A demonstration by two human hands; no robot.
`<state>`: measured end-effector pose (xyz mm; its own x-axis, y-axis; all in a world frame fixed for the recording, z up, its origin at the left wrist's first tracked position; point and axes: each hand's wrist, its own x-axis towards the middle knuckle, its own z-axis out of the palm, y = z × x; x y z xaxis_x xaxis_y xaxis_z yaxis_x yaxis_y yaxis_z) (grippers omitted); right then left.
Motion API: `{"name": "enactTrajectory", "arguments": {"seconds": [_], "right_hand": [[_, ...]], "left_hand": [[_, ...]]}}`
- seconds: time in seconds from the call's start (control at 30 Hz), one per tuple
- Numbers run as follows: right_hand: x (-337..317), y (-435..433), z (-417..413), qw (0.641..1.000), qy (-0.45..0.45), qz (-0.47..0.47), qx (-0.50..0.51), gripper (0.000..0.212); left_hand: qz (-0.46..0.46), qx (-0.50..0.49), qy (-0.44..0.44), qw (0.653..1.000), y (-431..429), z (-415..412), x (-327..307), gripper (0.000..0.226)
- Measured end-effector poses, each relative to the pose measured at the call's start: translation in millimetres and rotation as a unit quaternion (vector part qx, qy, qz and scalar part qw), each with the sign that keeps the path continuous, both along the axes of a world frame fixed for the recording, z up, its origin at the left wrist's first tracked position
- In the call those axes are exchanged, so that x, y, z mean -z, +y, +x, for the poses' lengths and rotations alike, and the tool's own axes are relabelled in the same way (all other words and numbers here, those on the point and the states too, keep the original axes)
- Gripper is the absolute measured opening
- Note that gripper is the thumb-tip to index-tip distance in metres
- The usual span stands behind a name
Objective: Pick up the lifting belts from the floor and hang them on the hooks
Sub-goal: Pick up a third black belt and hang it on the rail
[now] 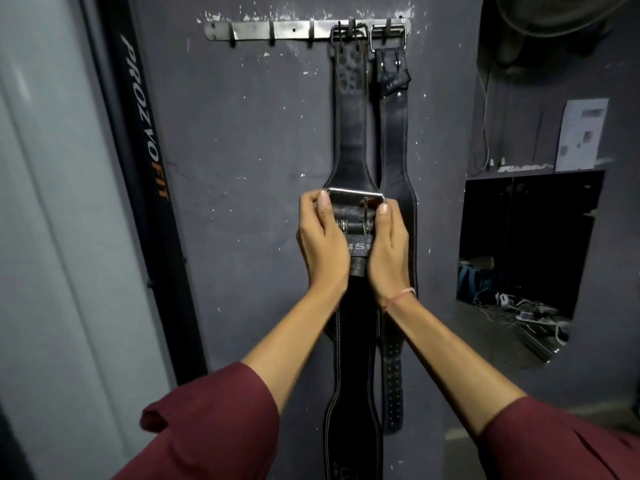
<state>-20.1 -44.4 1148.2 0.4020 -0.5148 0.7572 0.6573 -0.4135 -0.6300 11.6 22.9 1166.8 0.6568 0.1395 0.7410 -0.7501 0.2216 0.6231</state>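
A metal hook rail (252, 30) is fixed high on the dark grey wall. Two black lifting belts hang from its right-hand hooks: one (349, 109) by its dark buckle, the other (396, 133) by a silver buckle. In front of them I hold a third black belt (353, 358) upright by its buckle end. My left hand (320, 237) grips the left side of the silver buckle (356, 195), my right hand (389, 244) grips the right side. The belt's tail hangs down between my forearms, out of frame.
Three hooks at the left of the rail are bare. A black padded post (149, 161) printed PROZVOFIT leans against the wall at left. To the right, a dark opening (526, 237) shows cables and a blue bag; a paper sheet (581, 133) is pinned above.
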Motion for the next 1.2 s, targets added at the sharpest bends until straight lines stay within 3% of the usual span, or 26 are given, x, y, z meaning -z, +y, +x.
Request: {"name": "enactTrajectory", "arguments": {"seconds": [0.2,0.5,0.83,1.03,1.2], "right_hand": [[-18.6,12.5,38.8,0.998,0.01,0.009,0.068,0.025],[-75.6,-15.4,104.1,0.988,-0.008,-0.076,0.135,0.033],[-213.3,-75.8,205.5,0.99,-0.061,-0.056,0.111,0.046],[-304.4,-97.0,242.6,0.99,-0.056,-0.039,0.122,0.043],[-346.4,-103.6,262.8,0.989,-0.019,-0.029,0.147,0.04]], "left_hand": [[-0.002,0.003,0.038,0.999,11.3,36.5,-5.6,0.039],[-0.006,-0.041,-0.039,0.998,-5.1,114.7,-54.9,0.038],[0.025,-0.169,-0.103,0.98,-60.1,201.0,-192.8,0.043],[0.031,-0.204,-0.087,0.975,-85.2,247.3,-285.8,0.047],[0.041,-0.23,-0.062,0.97,-91.1,272.7,-327.7,0.046]]}}
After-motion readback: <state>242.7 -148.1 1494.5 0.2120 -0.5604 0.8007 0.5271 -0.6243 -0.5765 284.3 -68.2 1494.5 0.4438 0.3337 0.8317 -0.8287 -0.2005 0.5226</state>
